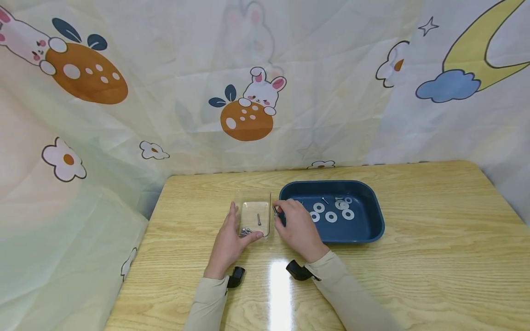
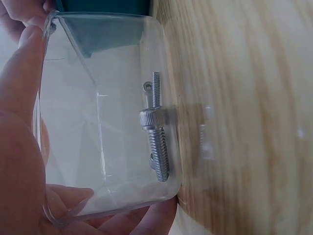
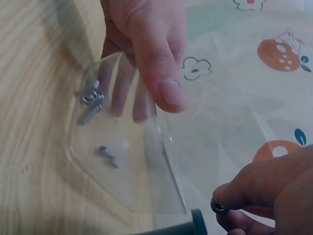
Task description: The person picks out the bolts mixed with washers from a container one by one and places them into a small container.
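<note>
My left hand (image 1: pixel 229 241) holds a clear plastic box (image 1: pixel 250 210) at its near left side, thumb at the near rim and fingers along the left wall. Inside the box, several silver socket-head bolts (image 2: pixel 155 120) lie clustered, and a single bolt (image 1: pixel 259 219) lies apart from them. Just right of the box, between it and the dark blue tray (image 1: pixel 374 235), my right hand (image 1: pixel 299 230) pinches another bolt (image 3: pixel 218 207) between thumb and fingers. The right wrist view shows that bolt's socket head; the fingers hide much of its shank.
Inside the tray are several white washers (image 1: pixel 331 217) and a few bolts (image 1: pixel 325 201); my right hand covers its left end. The wooden table (image 1: pixel 434 257) ends at a printed curtain (image 1: pixel 331 115) behind. A black wrist device (image 1: pixel 299 270) sits under each sleeve.
</note>
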